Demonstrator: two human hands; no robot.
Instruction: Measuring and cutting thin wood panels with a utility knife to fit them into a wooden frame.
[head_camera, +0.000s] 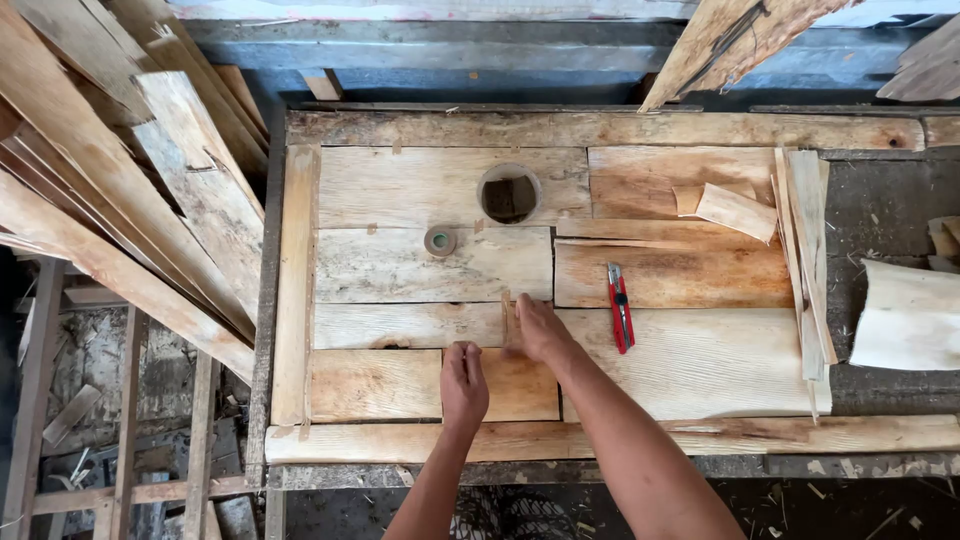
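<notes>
Both my hands rest on a patchwork of thin wood veneer sheets (400, 265) laid on a workbench. My left hand (463, 380) presses fingertips down on a seam between two sheets near the front middle. My right hand (535, 328) lies just beyond it, its fingers on a narrow strip over a vertical seam. Whether a strip of tape is pinched under either hand cannot be told. A small roll of brown tape (439, 241) sits farther back, left of centre. A red utility knife (620, 307) lies to the right of my right hand.
A round hole (508, 194) opens in the sheets near the back. Loose veneer pieces (738, 210) and thin strips (808, 250) lie at the right, a curled pale sheet (905, 315) beyond them. Long veneer boards (120, 190) lean at the left. Scraps litter the floor.
</notes>
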